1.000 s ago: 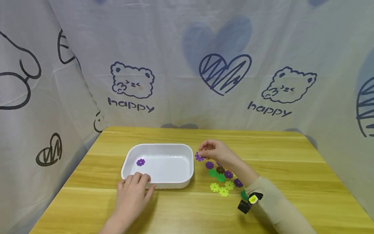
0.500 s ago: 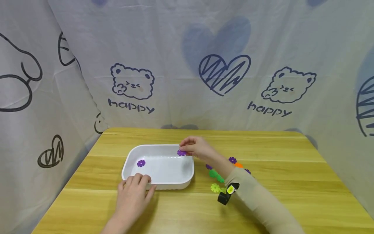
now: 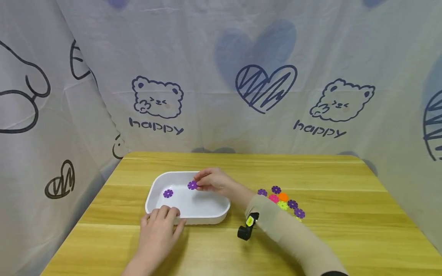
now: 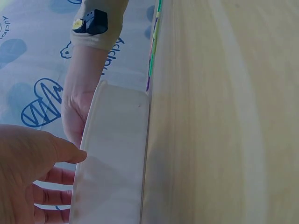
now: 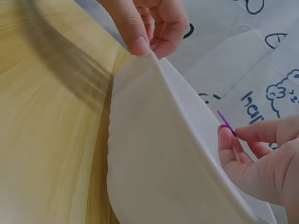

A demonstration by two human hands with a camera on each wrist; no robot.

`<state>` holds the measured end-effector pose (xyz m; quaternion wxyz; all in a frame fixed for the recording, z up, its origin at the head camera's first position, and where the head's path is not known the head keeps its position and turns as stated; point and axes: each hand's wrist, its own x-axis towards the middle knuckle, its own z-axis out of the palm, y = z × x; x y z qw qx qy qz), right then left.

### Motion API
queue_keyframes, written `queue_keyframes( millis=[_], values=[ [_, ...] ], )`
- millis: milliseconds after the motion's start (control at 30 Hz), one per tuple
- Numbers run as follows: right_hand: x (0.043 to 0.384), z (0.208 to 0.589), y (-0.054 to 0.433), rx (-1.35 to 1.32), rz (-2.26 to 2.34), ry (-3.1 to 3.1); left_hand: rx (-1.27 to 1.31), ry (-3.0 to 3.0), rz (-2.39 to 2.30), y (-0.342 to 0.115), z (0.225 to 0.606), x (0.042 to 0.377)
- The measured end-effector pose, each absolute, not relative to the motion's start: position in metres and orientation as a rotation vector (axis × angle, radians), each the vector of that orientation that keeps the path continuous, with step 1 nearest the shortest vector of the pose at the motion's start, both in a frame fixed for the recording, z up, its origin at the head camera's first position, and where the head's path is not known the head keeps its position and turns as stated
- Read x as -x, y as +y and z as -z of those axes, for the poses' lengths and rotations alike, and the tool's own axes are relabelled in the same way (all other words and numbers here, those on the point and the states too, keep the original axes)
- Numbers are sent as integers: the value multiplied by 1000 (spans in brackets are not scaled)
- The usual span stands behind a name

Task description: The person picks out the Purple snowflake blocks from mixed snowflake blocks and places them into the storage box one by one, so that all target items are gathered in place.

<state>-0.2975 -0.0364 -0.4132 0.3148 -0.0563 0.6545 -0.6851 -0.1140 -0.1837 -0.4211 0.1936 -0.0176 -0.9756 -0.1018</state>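
Observation:
A white rectangular basin (image 3: 207, 221) stands on the table. My left hand (image 3: 158, 232) grips its near rim at the left corner, thumb outside and fingers over the edge; the left wrist view shows the thumb (image 4: 70, 151) against the wall. Over the basin's far side, my right hand (image 3: 215, 182) pinches a purple snowflake-shaped plastic disc (image 3: 192, 185) between thumb and fingertips. In the right wrist view that disc (image 5: 226, 122) appears edge-on above the rim. Another purple disc (image 3: 168, 193) lies inside the basin, toward the left.
Right of the basin, several discs lie on the wooden table (image 3: 345, 230): purple ones (image 3: 276, 189), a pink one (image 3: 274, 198), an orange one (image 3: 283, 196) and a yellow one (image 3: 282, 206). My right forearm hides part of this group. A printed curtain (image 3: 214, 126) hangs behind.
My right hand has carried the purple disc leftward from beside the basin, across its right end, to above its inside. The left hand keeps its hold on the rim.

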Motion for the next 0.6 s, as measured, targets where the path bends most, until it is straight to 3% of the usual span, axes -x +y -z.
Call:
queue_keyframes(
  millis=[600],
  values=[
    [287,430,-75,74,1840,1770,69,-2701,283,-184,424,114]
  ],
)
